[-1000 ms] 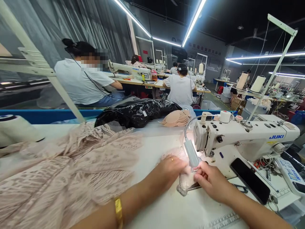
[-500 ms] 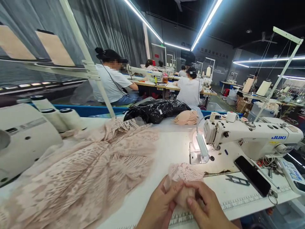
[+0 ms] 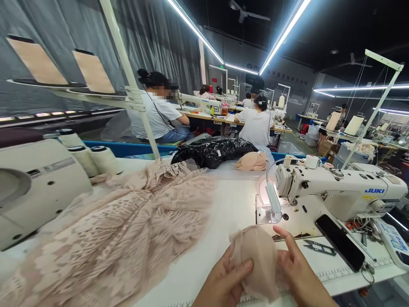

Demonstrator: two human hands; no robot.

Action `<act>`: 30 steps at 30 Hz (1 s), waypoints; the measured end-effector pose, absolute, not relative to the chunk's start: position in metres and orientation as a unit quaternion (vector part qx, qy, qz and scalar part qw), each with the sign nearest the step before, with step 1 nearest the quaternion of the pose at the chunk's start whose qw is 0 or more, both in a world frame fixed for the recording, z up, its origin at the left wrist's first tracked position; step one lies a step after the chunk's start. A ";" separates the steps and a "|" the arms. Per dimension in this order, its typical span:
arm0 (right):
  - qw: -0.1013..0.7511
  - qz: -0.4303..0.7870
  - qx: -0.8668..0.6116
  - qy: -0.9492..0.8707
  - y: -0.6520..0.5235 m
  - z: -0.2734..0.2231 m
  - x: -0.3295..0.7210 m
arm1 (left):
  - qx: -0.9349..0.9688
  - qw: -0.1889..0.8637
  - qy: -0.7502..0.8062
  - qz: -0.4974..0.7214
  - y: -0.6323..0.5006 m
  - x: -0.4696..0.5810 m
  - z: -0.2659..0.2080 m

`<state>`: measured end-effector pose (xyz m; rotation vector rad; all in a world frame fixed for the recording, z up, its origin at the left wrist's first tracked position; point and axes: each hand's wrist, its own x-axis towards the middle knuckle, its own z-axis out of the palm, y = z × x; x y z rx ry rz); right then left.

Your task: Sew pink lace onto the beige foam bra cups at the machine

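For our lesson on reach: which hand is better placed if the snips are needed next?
Probably the right hand: it is nearer the snips, its forefinger extended. The left hand holds the beige fabric, thumb on it.

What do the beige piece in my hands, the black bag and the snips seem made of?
Beige piece: apparently matte fabric, sheer at its edge. Black bag: likely glossy plastic film, from its crinkled highlights. Snips: perhaps metal, dark and slim; finish unclear.

Garment wkshp, sewing mach. (image 3: 338, 181), thread cones (image 3: 93, 72)
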<state>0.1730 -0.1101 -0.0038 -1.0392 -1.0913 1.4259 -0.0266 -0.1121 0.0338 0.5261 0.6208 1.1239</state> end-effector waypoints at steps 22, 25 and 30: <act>0.607 0.569 -0.402 -0.383 -0.109 -0.017 0.148 | 0.218 0.754 0.324 0.528 -0.095 -0.009 0.046; 0.604 0.573 -0.397 -0.387 -0.107 -0.018 0.149 | 0.219 0.761 0.322 0.519 -0.093 -0.007 0.049; 0.595 0.570 -0.404 -0.397 -0.106 -0.018 0.150 | 0.228 0.775 0.316 0.499 -0.089 -0.003 0.052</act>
